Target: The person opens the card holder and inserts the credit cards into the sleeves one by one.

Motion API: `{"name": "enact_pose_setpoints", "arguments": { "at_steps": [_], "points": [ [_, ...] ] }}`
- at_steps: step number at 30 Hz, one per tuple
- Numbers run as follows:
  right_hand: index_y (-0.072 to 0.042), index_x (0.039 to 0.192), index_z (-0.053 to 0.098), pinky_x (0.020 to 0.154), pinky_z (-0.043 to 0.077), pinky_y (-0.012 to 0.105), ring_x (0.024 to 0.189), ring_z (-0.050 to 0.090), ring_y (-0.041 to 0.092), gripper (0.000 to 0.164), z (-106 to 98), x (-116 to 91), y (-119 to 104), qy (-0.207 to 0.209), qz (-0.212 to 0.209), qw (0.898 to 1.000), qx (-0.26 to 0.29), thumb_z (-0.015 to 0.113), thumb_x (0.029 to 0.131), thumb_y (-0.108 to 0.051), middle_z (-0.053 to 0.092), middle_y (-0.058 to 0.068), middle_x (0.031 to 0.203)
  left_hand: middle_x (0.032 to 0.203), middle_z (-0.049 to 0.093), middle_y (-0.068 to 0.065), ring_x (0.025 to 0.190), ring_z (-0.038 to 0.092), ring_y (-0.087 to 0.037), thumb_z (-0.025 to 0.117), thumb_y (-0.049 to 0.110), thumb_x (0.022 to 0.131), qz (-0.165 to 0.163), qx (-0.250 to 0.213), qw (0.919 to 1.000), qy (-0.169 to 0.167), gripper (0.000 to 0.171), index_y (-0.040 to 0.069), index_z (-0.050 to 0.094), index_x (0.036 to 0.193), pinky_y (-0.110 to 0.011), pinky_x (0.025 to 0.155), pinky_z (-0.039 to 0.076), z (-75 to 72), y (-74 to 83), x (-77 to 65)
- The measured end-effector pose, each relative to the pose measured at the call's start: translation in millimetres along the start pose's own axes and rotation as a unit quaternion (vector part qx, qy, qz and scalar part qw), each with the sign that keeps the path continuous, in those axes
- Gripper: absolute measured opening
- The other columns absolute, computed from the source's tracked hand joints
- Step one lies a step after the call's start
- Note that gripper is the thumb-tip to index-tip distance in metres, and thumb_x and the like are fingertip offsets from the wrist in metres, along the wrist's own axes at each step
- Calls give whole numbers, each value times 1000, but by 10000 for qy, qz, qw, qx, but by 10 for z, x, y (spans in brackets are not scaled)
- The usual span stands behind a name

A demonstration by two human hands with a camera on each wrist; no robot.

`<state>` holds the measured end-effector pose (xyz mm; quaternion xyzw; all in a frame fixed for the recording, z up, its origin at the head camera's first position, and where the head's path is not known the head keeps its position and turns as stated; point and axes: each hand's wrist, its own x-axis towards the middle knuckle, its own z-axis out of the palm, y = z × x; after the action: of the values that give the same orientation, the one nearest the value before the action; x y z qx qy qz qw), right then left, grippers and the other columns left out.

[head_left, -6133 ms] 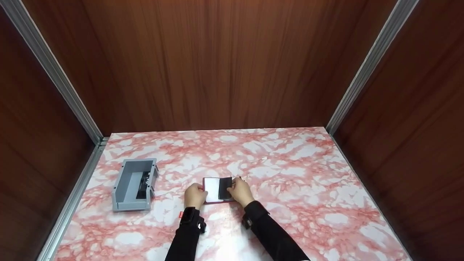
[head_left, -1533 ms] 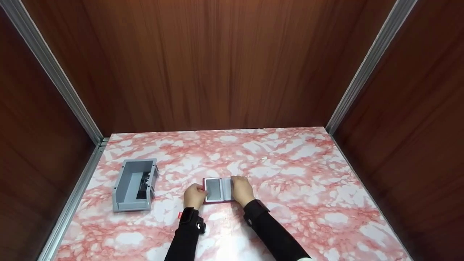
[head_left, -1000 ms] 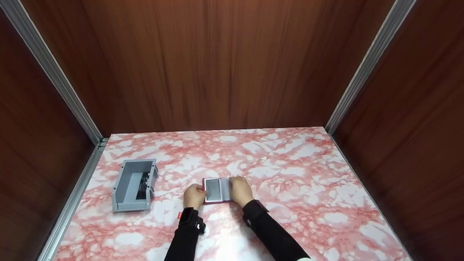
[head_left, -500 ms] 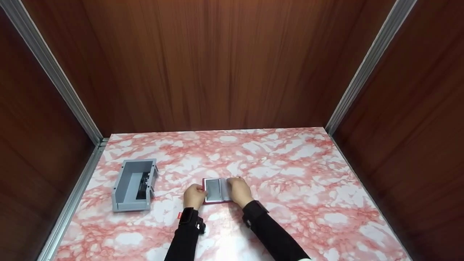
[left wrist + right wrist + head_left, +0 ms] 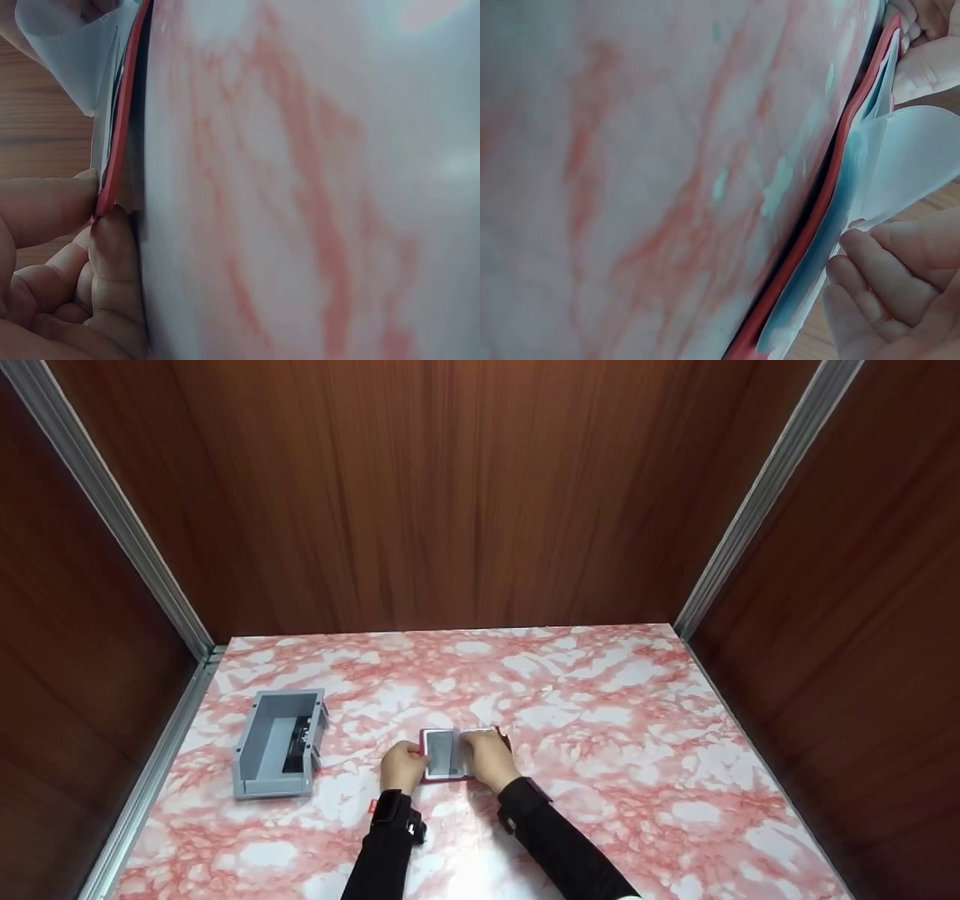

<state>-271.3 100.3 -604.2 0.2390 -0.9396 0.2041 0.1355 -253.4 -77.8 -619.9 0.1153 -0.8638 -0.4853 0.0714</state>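
Observation:
A card holder (image 5: 441, 754) with a red cover and clear plastic sleeves lies spread on the table, a grey pocket showing on its left half. My left hand (image 5: 403, 766) pinches its left edge between thumb and fingers; the red cover edge (image 5: 120, 139) runs up from that pinch in the left wrist view. Over the right half is my right hand (image 5: 491, 759), fingers bent at a lifted sleeve. This clear sleeve (image 5: 915, 157) curls up off the stack in the right wrist view, with the right fingers (image 5: 889, 274) close against the pages. A dark brown strap (image 5: 505, 737) sticks out past the right hand.
A grey open bin (image 5: 274, 746) stands on the left of the table, with a black object (image 5: 298, 744) inside. The table (image 5: 600, 720) has a red and white marbled top. Wood panels (image 5: 435, 495) enclose its back and sides. A small red tab (image 5: 373, 805) shows by the left wrist.
Several seconds ago a black leaf stood mid-holder; a grey pocket now shows on the left. In the last second my right hand has moved left, bending a clear sleeve up. The left hand stays put.

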Motion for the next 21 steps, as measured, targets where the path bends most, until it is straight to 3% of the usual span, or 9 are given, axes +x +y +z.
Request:
{"name": "enact_pose_setpoints", "arguments": {
  "at_steps": [7,21],
  "points": [
    [-5,106,74,87,52,39,95,67,29,25,14,-14,-82,-162,68,9998,129,62,86,4,73,10,100,76,65,-6,74,62,-24,77,5,77,136,-39,9999,69,21,-4,68,93,-38,72,51,1,-22,-5],
    [0,105,72,86,52,39,93,68,29,19,79,-18,-115,72,-375,9982,455,63,89,3,72,12,98,75,65,-7,72,62,-24,77,3,76,186,-47,9997,160,18,-4,69,90,-38,70,51,-1,4,-14]
  ]
}}
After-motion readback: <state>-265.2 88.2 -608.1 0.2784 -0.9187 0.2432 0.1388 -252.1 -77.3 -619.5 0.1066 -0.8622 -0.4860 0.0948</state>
